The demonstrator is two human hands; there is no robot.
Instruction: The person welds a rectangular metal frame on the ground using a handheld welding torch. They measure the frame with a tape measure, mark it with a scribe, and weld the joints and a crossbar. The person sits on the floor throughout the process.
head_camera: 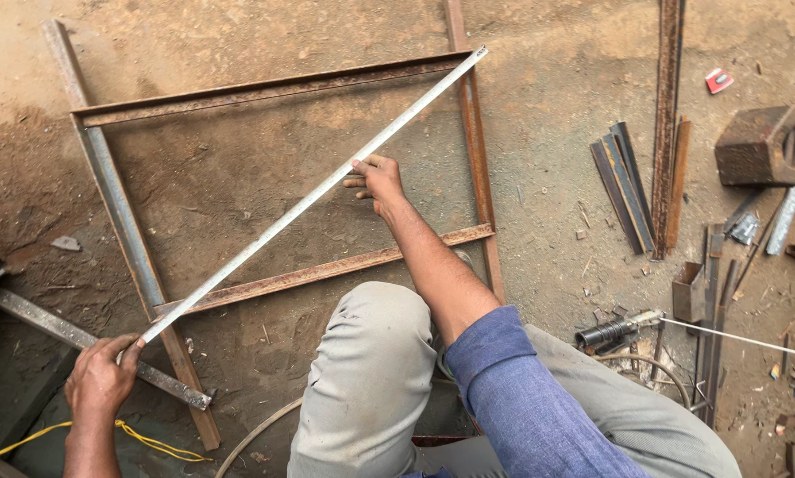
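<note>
A: Where's the steel rule (313, 196)?

B: Lying diagonally across the rusty angle-iron frame (282, 88) on the dirt floor (557, 159). Long axis runs from lower left of the frame to upper centre. Far tip sits right on the frame's upper right corner; near end is at its lower left corner.

A: Hands?

B: Left hand (101, 381), lower left of the picture, is clenched around the rule's near end, thumb on top. Right hand (378, 181), centre of the picture, rests on the rule near mid-span, fingers (362, 168) extended and pressing it rather than wrapped round it.

A: So the rule lies which way from the fingers?

B: Directly under both. From the left hand it runs up and right; from the right hand it extends both ways along the same diagonal. Left hand is nearer the lower left corner, right hand nearer the far tip.

A: Anything close by?

B: Loose flat bar offcuts (628, 186) at right, well apart from the frame. Yellow cable (150, 440) just below the left hand.
</note>
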